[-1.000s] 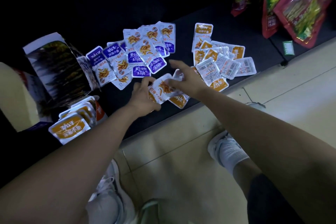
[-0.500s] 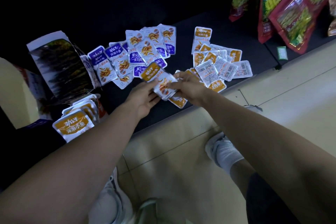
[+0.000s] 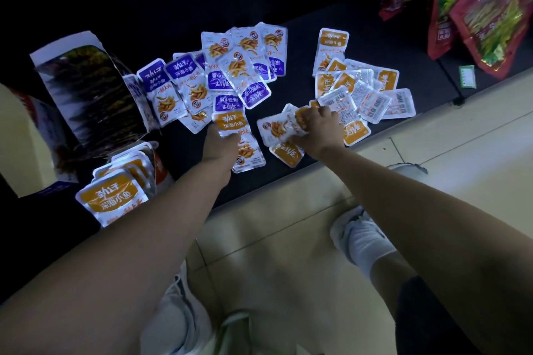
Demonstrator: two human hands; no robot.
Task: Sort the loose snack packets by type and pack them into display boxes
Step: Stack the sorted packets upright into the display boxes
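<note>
1. Head view: the left hand (image 3: 220,145) grips a silver foil snack packet with an orange label (image 3: 232,124), fingers curled round its near end. The packet sits at the near edge of the purple pile.
2. The right hand (image 3: 320,130) pinches a second orange-labelled foil packet (image 3: 275,130), held face up between the two piles on the black shelf (image 3: 375,46).
3. The pile of purple-labelled foil packets (image 3: 230,66) lies overlapped left of centre.
4. The pile of orange-labelled foil packets (image 3: 354,86) lies to the right, with several turned barcode side up.
5. An open cardboard display box with a dark printed flap (image 3: 86,95) stands at the left. Near it, a row of orange-labelled packets on edge (image 3: 112,196) is packed together.
6. Red snack bags (image 3: 476,8) hang at the upper right, and a white shoe (image 3: 357,236) rests on the beige tiled floor (image 3: 288,253).
</note>
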